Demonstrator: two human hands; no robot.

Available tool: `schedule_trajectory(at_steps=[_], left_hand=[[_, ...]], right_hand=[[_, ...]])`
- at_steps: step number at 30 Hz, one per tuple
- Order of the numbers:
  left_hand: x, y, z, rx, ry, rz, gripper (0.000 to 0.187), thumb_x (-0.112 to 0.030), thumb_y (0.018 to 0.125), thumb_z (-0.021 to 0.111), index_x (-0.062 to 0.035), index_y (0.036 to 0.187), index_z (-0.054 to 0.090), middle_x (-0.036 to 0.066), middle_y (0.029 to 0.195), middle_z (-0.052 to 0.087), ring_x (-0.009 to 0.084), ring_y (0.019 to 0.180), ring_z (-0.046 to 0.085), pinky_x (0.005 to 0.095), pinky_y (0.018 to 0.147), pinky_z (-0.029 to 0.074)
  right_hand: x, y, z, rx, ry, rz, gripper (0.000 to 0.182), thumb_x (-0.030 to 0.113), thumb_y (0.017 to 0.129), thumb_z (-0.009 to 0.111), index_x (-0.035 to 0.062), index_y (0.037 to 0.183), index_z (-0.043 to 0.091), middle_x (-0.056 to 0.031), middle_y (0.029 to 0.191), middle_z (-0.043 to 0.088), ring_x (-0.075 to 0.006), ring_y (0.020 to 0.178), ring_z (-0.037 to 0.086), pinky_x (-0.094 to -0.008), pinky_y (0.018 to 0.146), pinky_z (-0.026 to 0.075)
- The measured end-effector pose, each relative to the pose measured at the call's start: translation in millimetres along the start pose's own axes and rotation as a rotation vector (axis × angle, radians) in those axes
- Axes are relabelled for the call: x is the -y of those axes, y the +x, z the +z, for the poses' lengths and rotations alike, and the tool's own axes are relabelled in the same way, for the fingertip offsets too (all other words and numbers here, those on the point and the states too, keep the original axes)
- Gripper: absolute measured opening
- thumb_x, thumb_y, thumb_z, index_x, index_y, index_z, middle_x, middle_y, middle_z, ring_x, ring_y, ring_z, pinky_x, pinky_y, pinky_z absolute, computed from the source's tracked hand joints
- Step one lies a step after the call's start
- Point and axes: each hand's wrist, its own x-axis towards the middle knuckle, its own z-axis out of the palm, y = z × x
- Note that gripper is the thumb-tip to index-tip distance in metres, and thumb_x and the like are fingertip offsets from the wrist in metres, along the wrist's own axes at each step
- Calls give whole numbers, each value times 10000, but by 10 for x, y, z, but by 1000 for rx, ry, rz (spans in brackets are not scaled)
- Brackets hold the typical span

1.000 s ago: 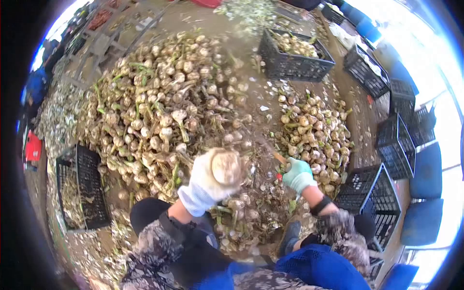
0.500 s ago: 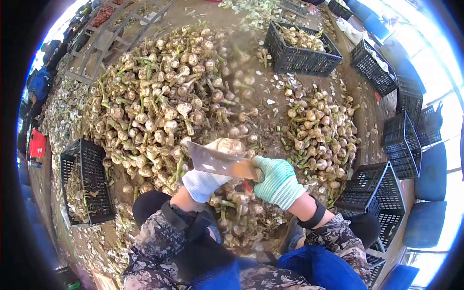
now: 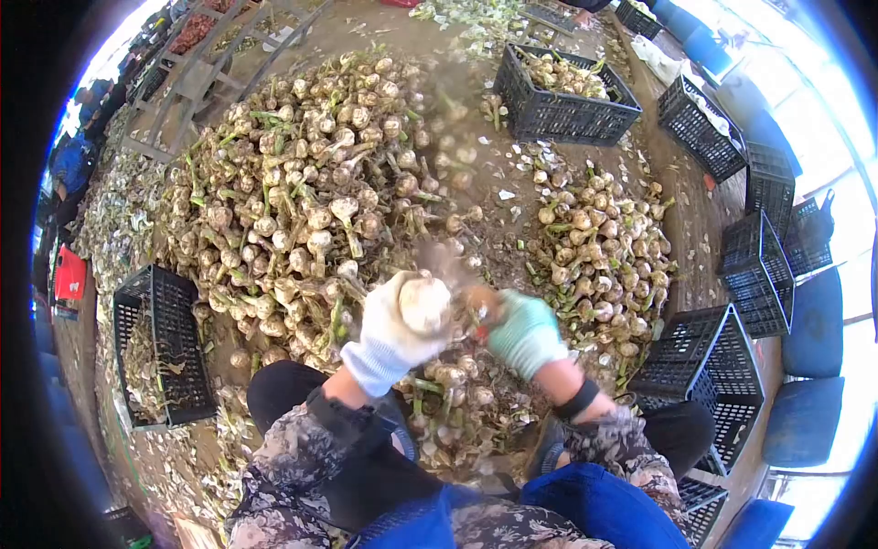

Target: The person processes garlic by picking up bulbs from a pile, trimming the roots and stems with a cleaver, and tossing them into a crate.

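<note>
My left hand (image 3: 391, 325), in a white glove, is closed around a garlic bulb (image 3: 425, 305) with its pale face turned up. To its right my right hand (image 3: 521, 334), in a green striped glove, grips a knife by its brown handle (image 3: 482, 303). Motion smears the knife, and its blade cannot be made out clearly. Beyond both hands lies a large heap of untidy garlic with stalks (image 3: 302, 183). A smaller pile of garlic bulbs (image 3: 604, 247) sits to the right of my right hand. More garlic (image 3: 448, 389) lies between my feet.
At the left stands a black crate (image 3: 165, 348) with dry scraps in it. A garlic-filled crate (image 3: 567, 101) is at the far right, and several black crates (image 3: 709, 375) line the right side. A wooden frame (image 3: 197, 82) lies at the back left.
The broad blade that lay flat across the front of the bulb is now a blur. My left hand has tipped the bulb up, and my right hand has shifted slightly.
</note>
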Motion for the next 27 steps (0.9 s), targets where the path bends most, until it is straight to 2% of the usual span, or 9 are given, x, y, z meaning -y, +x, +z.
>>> schedule_trajectory(at_steps=[2, 3, 11, 12, 17, 19, 22, 26, 27], left_hand=[[-258, 108, -150, -82, -357, -127, 448, -159, 502, 706, 1, 866, 497, 81, 768, 593, 163, 699, 583, 254, 683, 464], [-41, 142, -88, -184, -88, -121, 469, -141, 518, 714, -1, 904, 487, 72, 764, 590, 148, 718, 581, 247, 680, 465], [73, 283, -7, -156, -91, -280, 551, -218, 506, 774, -39, 934, 477, 83, 846, 580, 188, 778, 583, 299, 687, 468], [53, 302, -6, -181, -340, -366, 483, -274, 574, 706, -49, 937, 480, 64, 807, 555, 179, 723, 543, 302, 658, 449], [-102, 498, -101, -370, -1426, -751, 370, -455, 792, 482, -92, 808, 552, 4, 639, 491, 159, 524, 420, 330, 581, 383], [30, 558, -42, -490, -1460, -841, 347, -430, 792, 478, -91, 748, 540, 13, 593, 495, 177, 513, 439, 352, 619, 398], [211, 545, 64, -572, -1509, -798, 298, -361, 795, 470, -86, 687, 514, 26, 539, 485, 193, 515, 456, 365, 659, 403], [139, 621, 21, -671, -1425, -934, 303, -329, 775, 460, -95, 583, 473, 42, 505, 464, 220, 503, 432, 374, 637, 398], [165, 652, 17, -720, -1406, -1017, 329, -343, 770, 453, -100, 548, 458, 48, 494, 456, 234, 494, 418, 378, 618, 398]], right_hand=[[-324, 5, -143, 145, 13, 260, 441, 161, 706, 570, 73, 1127, 472, -154, 911, 592, -264, 794, 589, -325, 722, 471], [-771, 183, 333, 58, 64, 379, 457, 178, 724, 590, 27, 1130, 444, -146, 900, 595, -248, 835, 580, -315, 747, 461], [198, -17, 55, -171, 293, -98, 213, 147, 726, 565, 8, 884, 534, -109, 738, 599, -211, 630, 579, -313, 532, 477], [195, -25, 176, -416, 316, -282, 192, 141, 696, 628, 17, 811, 538, -64, 664, 570, -157, 568, 548, -277, 491, 445], [335, -55, 672, -425, 1276, 73, 217, 67, 638, 704, 39, 726, 507, -1, 655, 542, -72, 605, 503, -230, 539, 430], [463, -94, 1063, -527, 1094, -144, 239, 87, 645, 709, 32, 752, 503, -4, 671, 542, -67, 594, 496, -219, 526, 421], [701, 66, 1155, -399, 1328, 172, 246, 108, 621, 697, 45, 784, 523, -33, 650, 535, -106, 597, 474, -244, 561, 424], [539, 327, 1495, -351, 1280, 60, 284, 94, 625, 696, 14, 838, 526, -40, 684, 548, -111, 638, 491, -249, 583, 424], [396, 372, 1663, -253, 1343, 242, 311, 91, 626, 694, 7, 869, 520, -44, 700, 555, -114, 646, 496, -247, 588, 424]])
